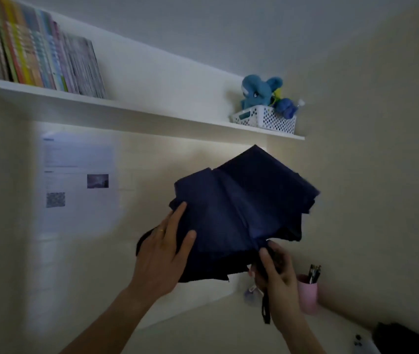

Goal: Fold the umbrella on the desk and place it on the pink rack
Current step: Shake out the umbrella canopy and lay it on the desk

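Item one: the dark navy fabric folding umbrella (241, 208), half collapsed and held up in the air in front of the wall, above the pale desk (203, 328). Its canopy panels hang loose and fanned rather than gathered.

Item two: our left hand (163, 254), fingers spread flat against the canopy's left side, a ring on one finger. We judge it is placed so to press the loose panels inward toward the shaft.

Item three: our right hand (276, 270), closed around the umbrella at the lower end, where the handle and a black wrist strap (265, 305) hang down. This grip carries the weight and steadies the piece while the other hand tidies the cloth.

Item four: a pink cylindrical cup of pens (308, 293) on the desk, just behind the right hand.

Item five: a white wall shelf (152, 113) carrying a row of coloured books (39, 52) and a white perforated plastic basket (267, 120) with a blue plush toy (259, 92).

Item six: a printed paper sheet (78, 180) fixed to the wall.

The pink rack is not in view. Folding appears partway done; the panels need wrapping and fastening.
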Demonstrator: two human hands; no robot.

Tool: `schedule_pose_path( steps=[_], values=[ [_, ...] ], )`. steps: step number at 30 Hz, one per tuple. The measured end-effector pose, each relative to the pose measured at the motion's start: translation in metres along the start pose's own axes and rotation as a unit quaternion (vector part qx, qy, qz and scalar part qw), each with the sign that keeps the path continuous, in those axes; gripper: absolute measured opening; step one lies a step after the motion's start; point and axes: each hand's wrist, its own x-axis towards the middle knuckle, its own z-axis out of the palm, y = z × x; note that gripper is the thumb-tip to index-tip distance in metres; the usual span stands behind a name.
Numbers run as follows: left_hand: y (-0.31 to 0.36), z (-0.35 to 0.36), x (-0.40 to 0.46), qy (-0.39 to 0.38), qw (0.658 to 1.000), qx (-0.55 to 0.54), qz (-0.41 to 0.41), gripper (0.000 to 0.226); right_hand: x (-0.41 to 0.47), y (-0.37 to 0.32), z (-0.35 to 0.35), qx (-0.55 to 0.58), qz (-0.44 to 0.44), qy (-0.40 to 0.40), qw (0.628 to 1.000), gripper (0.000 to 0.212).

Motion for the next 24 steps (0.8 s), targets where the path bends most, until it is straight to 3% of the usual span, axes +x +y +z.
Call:
schedule_pose_path(
  steps=[5,6,9,13,16,19,24],
  values=[
    [0.021,-0.025,0.009,-0.020,0.984,-0.168,-0.053,0.061,-0.001,-0.015,0.005,0.056,0.040,-0.021,0.997,0.036],
    [0.022,-0.029,0.010,-0.015,0.979,-0.191,-0.066,0.060,-0.003,-0.016,0.007,0.048,0.009,-0.001,0.999,0.032],
    [0.019,-0.041,0.013,0.027,0.974,-0.203,-0.094,0.050,-0.002,-0.016,0.005,0.159,0.101,-0.063,0.980,0.017],
    [0.010,-0.054,0.018,0.016,0.957,-0.246,-0.153,0.043,-0.001,-0.019,0.006,0.239,0.174,-0.096,0.950,0.025],
    [0.007,-0.058,0.020,0.014,0.957,-0.235,-0.171,0.045,0.003,-0.029,0.003,0.220,0.155,-0.118,0.956,0.029],
    [0.008,-0.062,0.022,0.018,0.944,-0.251,-0.213,0.036,0.009,-0.029,-0.008,0.348,0.228,-0.178,0.892,0.034],
    [0.021,-0.068,0.020,-0.046,0.910,-0.328,-0.249,0.033,0.009,-0.019,-0.019,0.373,0.294,-0.320,0.820,0.061]
  ],
)
